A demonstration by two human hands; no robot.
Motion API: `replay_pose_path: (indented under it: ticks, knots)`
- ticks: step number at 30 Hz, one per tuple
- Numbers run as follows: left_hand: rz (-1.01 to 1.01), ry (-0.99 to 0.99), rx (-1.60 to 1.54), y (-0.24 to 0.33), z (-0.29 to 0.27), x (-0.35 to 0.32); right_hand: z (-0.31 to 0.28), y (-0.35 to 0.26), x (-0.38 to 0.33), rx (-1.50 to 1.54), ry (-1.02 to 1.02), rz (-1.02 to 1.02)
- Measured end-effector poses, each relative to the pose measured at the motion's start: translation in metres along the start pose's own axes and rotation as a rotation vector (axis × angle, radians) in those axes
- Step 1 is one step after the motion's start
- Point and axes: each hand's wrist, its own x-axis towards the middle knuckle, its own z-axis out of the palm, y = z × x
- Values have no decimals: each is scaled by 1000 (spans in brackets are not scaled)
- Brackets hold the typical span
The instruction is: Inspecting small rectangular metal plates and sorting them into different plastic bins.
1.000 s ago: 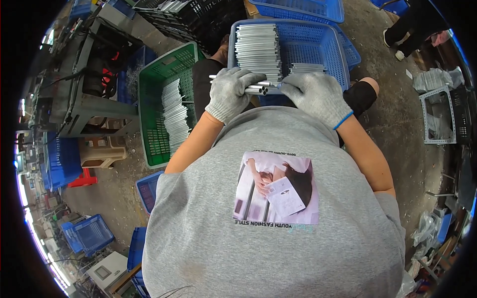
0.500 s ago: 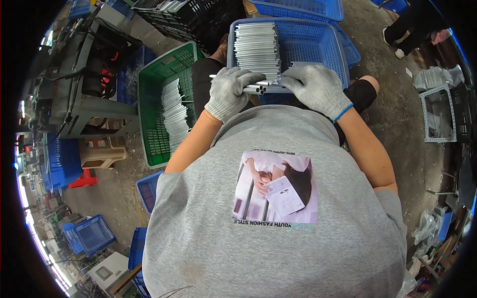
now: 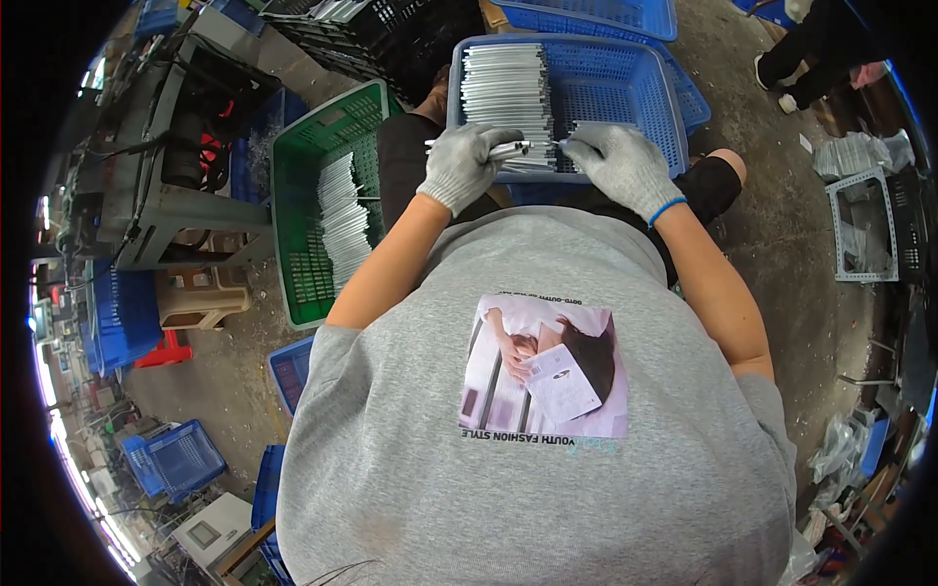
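My gloved left hand (image 3: 457, 164) is closed round a small bundle of metal tubes (image 3: 510, 151), whose open ends point to the right. Facing those ends is my gloved right hand (image 3: 625, 166), its thumb and fingers pinched together; whatever lies between the fingertips is too small to make out. Both hands are over the near edge of a blue plastic basket (image 3: 662, 107). Inside it, a tall stack of silvery metal tubes (image 3: 503, 93) fills the left side, and more tubes are partly covered by my right hand.
Left of my legs stands a green basket (image 3: 281, 186) with more metal tubes (image 3: 344, 220). A black crate (image 3: 391, 49) and another blue basket (image 3: 596, 18) are at the back. A machine frame (image 3: 147, 205) rises at the left. A person (image 3: 801, 59) stands at the far right.
My left hand has shifted slightly right and turned, so the tube ends face me less. My right hand has drawn a little to the right, away from the tubes.
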Motion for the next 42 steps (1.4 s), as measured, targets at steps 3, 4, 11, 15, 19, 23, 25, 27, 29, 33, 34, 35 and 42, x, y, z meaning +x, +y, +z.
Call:
replay_pose_path:
  ticks: [3,4,11,15,19,23,25,27,29,33,34,35,42]
  knots:
    - [-128,-117,19,-15,27,4,4,9,2,-72,28,35]
    - [-154,-181,71,-18,35,6,7,12,1,-69,9,47]
    - [-257,-443,277,-18,48,16,15,20,-4,-111,-42,95]
    - [-249,-409,153,-6,17,14,11,14,-8,-86,-17,76]
    - [-227,-325,-129,-13,-3,2,2,2,-15,-52,48,28]
    - [-246,-238,-551,-20,-8,-12,-5,-12,-22,-76,136,-82]
    - [-168,-225,-434,-6,-27,-12,-11,-20,-26,-121,112,-95]
    - [-90,-211,-318,7,-43,-10,-14,-25,-28,-166,89,-107]
    - [-60,-181,-300,9,-46,-12,-13,-27,-29,-189,93,-124]
    - [36,-101,-243,13,-48,-13,-11,-28,-29,-250,110,-167]
    - [62,-88,-236,14,-48,-13,-11,-28,-28,-261,122,-186]
    - [87,-74,-230,15,-48,-12,-10,-27,-27,-272,135,-206]
    - [116,25,-141,31,-52,-8,-5,-25,-24,-325,54,-182]
